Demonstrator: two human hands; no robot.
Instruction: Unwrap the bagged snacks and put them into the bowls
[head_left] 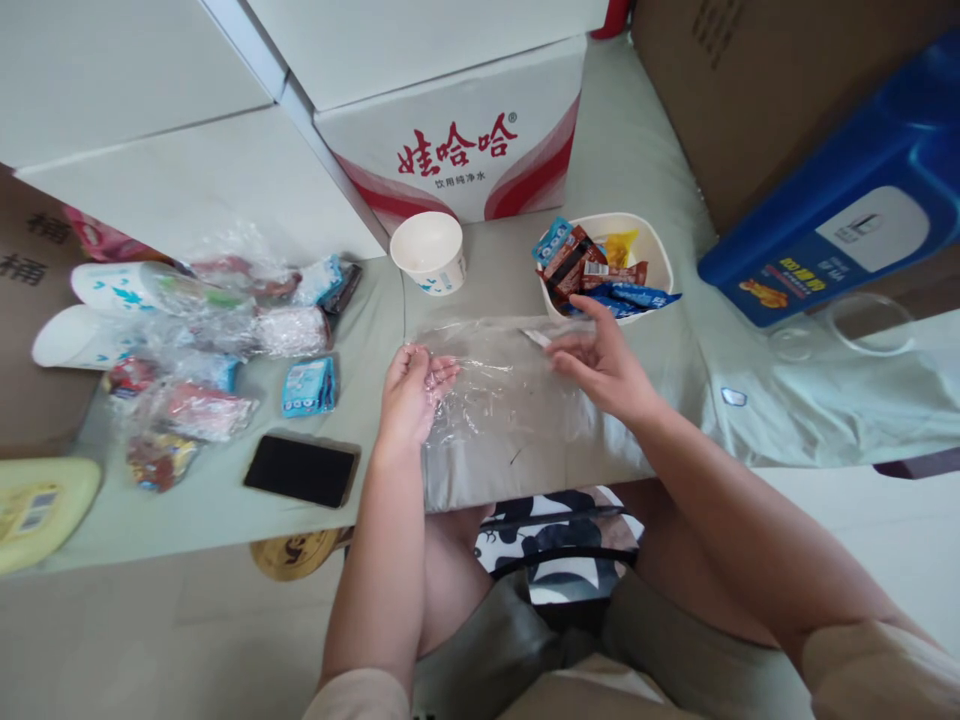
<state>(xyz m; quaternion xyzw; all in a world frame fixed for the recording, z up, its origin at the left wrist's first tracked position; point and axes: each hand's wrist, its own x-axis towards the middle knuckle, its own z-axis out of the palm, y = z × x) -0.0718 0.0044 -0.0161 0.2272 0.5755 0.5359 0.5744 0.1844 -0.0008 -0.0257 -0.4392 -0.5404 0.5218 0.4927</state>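
A clear, crinkled plastic bag (502,385) lies spread over the cloth in front of me. My left hand (411,395) has its thumb and fingers closed on the bag's left side. At the other side is my right hand (604,362), its fingers apart and its fingertips close to the bag's edge and a small whitish strip (535,338); whether they touch is hard to tell. Just beyond that hand stands a white square bowl (660,262) of snack packets, with blue packets (626,298) nearest the fingers. A white paper cup (427,252) stands upright behind the bag.
Left are filled clear bags with paper cups (112,285), a blue packet (308,386), a black phone (303,470) and a yellow bottle (45,510). White cartons (457,140) line the back. At right are a large blue bottle (840,220) and a clear plastic cup (862,325).
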